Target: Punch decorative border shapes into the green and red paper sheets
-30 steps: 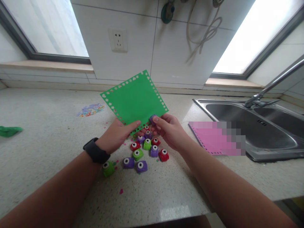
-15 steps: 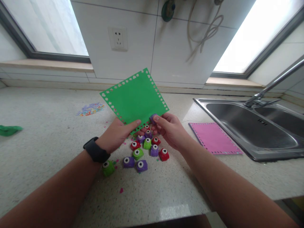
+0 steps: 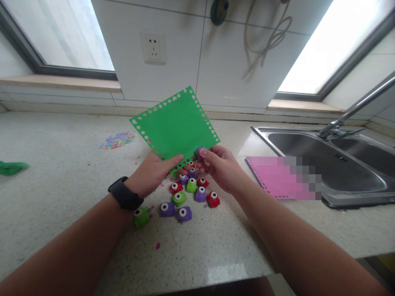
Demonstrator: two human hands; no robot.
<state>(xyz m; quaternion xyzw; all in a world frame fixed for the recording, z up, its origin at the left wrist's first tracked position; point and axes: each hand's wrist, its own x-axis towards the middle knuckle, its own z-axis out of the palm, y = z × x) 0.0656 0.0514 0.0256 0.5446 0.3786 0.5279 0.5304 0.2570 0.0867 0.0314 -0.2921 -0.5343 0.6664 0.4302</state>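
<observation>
A green sheet of paper (image 3: 175, 127) is held tilted above the counter, with small shapes cut out along its edges. My left hand (image 3: 154, 172) grips its lower left edge, thumb on top. Between the thumb and fingers of my right hand (image 3: 222, 166) is a purple craft punch (image 3: 200, 153), at the sheet's lower right edge. Below the paper lie several more punches, among them a light green punch (image 3: 191, 185), a red punch (image 3: 213, 199) and a purple punch (image 3: 184, 214). Whether the punch's lever is pressed down, I cannot tell.
Pink paper (image 3: 274, 176), partly pixelated, lies to the right beside the steel sink (image 3: 327, 204). A patch of coloured paper bits (image 3: 117, 140) is at the back left. A green item (image 3: 14, 167) lies far left. Tiny scraps are scattered around the punches.
Almost nothing differs; both hands, the green paper and the purple punch keep their places. The view has shifted very slightly.
</observation>
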